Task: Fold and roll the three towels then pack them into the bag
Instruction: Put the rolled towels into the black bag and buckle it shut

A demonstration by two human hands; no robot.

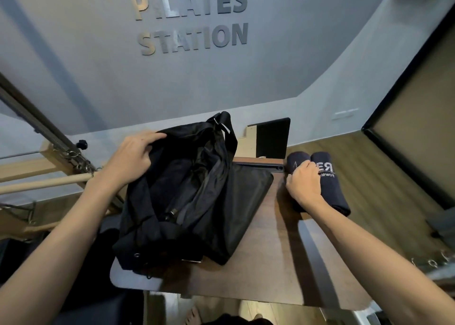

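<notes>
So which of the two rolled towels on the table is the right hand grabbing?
The right hand grips the left rolled towel, the one nearer the black bag. The right rolled towel, showing white lettering, lies alongside it.

Under the right hand (305,184), we cannot read the lettering on the two rolled towels (327,177) in full: the knuckles cover the middle, leaving only "ER" and "Powe" on the outer roll. The fingertips are lost between the rolls, so we cannot tell which roll they grip. Beneath the left hand (133,159), the black bag (197,201) gapes dark; we cannot make out what lies inside. We find no third towel in sight. Both forearms are cut off by the lower edge. Behind the hands, the wall sign (192,19) is blurred and its top line clipped.
</notes>
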